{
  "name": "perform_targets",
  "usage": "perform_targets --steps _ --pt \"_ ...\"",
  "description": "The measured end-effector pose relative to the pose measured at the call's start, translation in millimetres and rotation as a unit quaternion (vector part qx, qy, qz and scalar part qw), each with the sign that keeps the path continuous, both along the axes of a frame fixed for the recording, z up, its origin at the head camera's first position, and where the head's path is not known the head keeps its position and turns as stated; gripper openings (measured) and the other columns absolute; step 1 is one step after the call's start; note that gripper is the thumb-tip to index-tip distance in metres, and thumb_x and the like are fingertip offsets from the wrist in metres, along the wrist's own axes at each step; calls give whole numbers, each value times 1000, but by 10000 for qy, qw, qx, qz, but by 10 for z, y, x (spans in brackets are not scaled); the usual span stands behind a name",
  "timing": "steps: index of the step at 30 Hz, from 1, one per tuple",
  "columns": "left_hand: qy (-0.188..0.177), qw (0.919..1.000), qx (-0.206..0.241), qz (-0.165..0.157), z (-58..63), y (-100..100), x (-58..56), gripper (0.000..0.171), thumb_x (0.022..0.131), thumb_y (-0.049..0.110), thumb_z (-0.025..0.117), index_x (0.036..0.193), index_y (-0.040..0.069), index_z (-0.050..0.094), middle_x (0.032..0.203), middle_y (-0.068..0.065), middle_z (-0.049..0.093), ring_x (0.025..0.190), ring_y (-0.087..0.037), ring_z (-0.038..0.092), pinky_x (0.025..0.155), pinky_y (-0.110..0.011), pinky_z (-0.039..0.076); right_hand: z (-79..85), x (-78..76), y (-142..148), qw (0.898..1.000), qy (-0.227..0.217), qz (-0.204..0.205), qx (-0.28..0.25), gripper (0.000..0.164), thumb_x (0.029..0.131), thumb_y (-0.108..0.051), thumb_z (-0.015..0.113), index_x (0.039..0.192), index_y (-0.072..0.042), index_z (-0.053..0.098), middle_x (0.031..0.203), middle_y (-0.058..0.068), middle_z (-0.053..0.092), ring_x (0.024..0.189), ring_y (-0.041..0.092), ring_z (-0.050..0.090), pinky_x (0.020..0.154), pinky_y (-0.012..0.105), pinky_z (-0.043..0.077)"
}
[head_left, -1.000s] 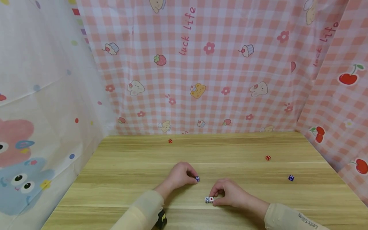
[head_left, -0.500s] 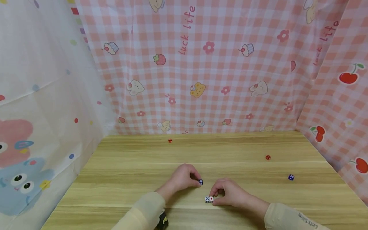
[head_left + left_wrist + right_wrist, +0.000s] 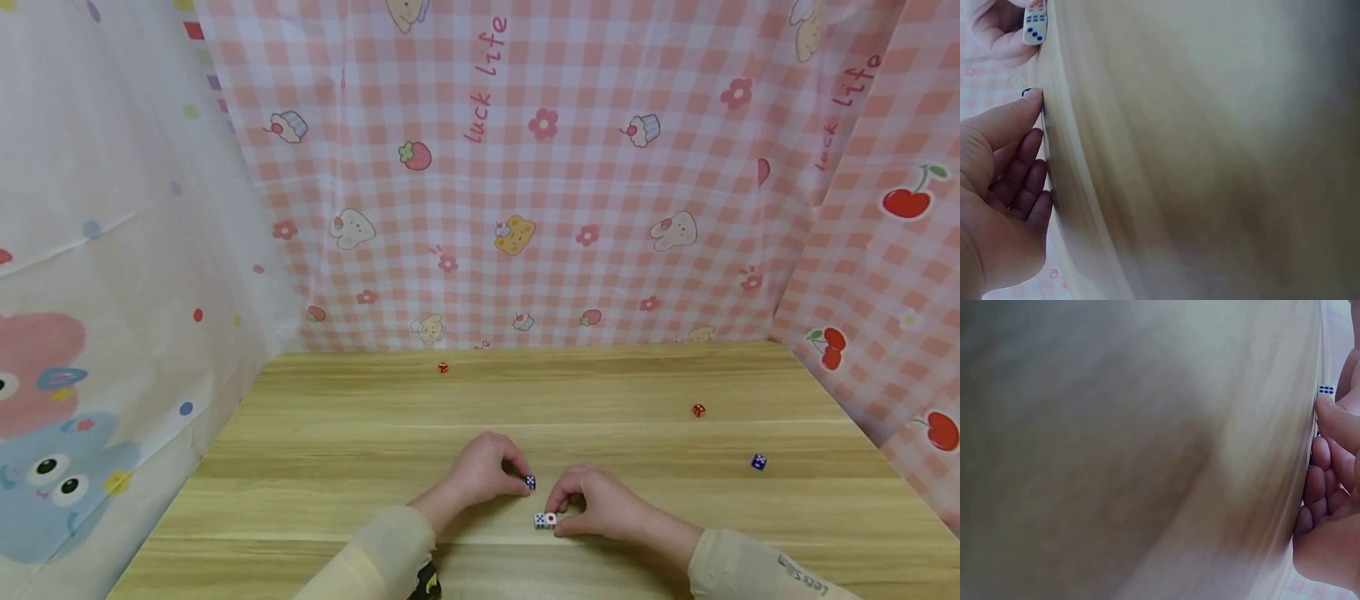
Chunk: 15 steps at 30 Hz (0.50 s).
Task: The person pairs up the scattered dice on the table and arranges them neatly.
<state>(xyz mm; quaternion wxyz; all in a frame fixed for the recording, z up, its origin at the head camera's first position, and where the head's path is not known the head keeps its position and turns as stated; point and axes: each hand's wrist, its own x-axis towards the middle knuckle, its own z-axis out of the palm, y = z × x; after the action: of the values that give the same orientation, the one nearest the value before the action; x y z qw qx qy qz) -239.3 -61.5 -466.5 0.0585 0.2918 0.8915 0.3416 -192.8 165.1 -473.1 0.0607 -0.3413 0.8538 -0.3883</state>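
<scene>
In the lower middle of the head view, the left hand [image 3: 487, 472] pinches a blue die [image 3: 530, 482] between thumb and fingertip; whether this die touches the wood-grain counter [image 3: 360, 417] cannot be told. The left wrist view shows the other fingers of that hand loosely curled, with only a sliver of the blue die showing past the thumb. Just right of and below it in the head view, the right hand [image 3: 597, 502] has its thumb and forefinger closed on a red-dotted white die [image 3: 551, 518], which sits side by side with a blue-dotted white die [image 3: 540, 521] on the counter. The right wrist view shows a white face with 6 blue dots beyond the thumb, at the right edge of the frame. Well apart from the hands, another blue die [image 3: 759, 462] lies at the right of the head view, with a red die [image 3: 698, 411] above and left of it; a 2nd red die [image 3: 443, 367] lies near the counter's back edge, left of centre. Behind the counter hangs a pink checked cloth [image 3: 480, 192].
</scene>
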Motion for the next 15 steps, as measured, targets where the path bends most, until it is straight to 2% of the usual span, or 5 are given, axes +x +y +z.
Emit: perform_targets --steps 15 --pt "32 9999 -59 -96 40 74 95 14 70 12 89 76 16 78 74 16 64 73 0 51 73 -20 43 -19 12 -4 9997 248 28 -53 18 73 -20 87 85 -21 74 81 -18 62 82 3 51 78 29 39"
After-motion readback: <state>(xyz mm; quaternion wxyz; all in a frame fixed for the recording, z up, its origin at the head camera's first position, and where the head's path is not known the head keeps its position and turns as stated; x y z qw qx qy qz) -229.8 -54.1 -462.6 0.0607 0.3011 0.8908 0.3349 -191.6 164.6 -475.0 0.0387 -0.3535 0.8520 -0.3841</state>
